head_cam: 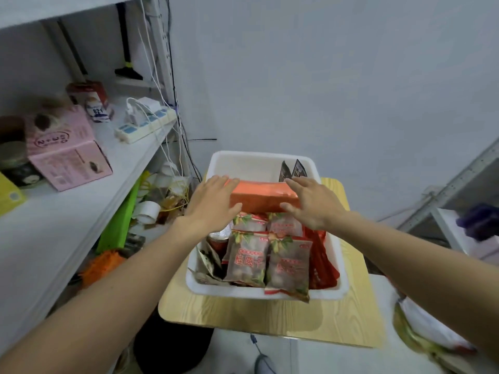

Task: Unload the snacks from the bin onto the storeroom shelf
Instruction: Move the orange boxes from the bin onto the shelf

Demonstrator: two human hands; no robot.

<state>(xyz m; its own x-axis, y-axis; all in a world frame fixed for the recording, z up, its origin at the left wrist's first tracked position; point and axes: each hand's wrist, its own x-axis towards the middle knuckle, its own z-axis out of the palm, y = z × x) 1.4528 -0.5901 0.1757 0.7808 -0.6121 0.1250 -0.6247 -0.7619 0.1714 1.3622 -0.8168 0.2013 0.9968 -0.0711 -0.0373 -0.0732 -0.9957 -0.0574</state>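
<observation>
A white plastic bin [259, 160] stands on a small wooden table [243, 317]. Inside lie several snack bags [247, 259] with red labels, dark packets [293, 170] at the far side, and red packs [321, 263] along the right wall. An orange box [263, 197] sits on top of the snacks in the middle of the bin. My left hand [213, 206] holds its left end, thumb on the near face. My right hand [310, 203] holds its right end with fingers spread. The white shelf [67, 225] runs along the left.
On the shelf stand a pink carton [67, 155], a small red-and-white box [93, 102], dark jars [16, 160] and a power strip [147, 124] with white cables. Clutter fills the lower shelf. A metal rack [459, 184] stands at the right.
</observation>
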